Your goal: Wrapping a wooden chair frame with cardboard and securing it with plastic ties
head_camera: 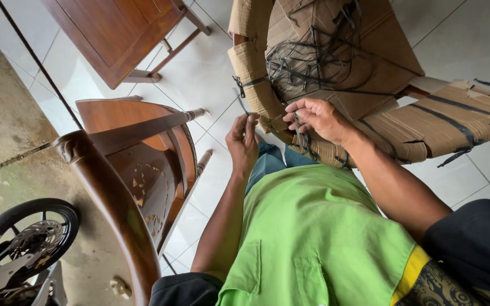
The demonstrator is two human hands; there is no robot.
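**Entry: strapping a cardboard-wrapped piece**

- Landmark: cardboard bundle [336, 73], brown, wrapped round what seems to be furniture, standing on the tiled floor [472, 39] ahead of the person.
- Strap [313, 62]: black plastic band, loose coil lying on the bundle's near face, further bands already crossing its right-hand part.
- Right hand [320, 119]: resting on the bundle's near lower edge, fingers curled and pinching a strap strand against the cardboard.
- Left hand [244, 139]: just left of the bundle, clear of it, fingertips pressed together on a short upright strap end.
- Wooden chair [137, 164]: well left of the bundle, dark, carved.
- Table [117, 31]: wooden, far left of the bundle.
- Wheel [32, 232]: a motorcycle's, furthest from the bundle, lower left.

Handling note (judgement): the band looks stiff and springy. Keep the right-hand pinch firm on the cardboard so tension holds, draw the free end straight and flat, not twisted, and mind the loose coil, which could snag the strand being pulled.
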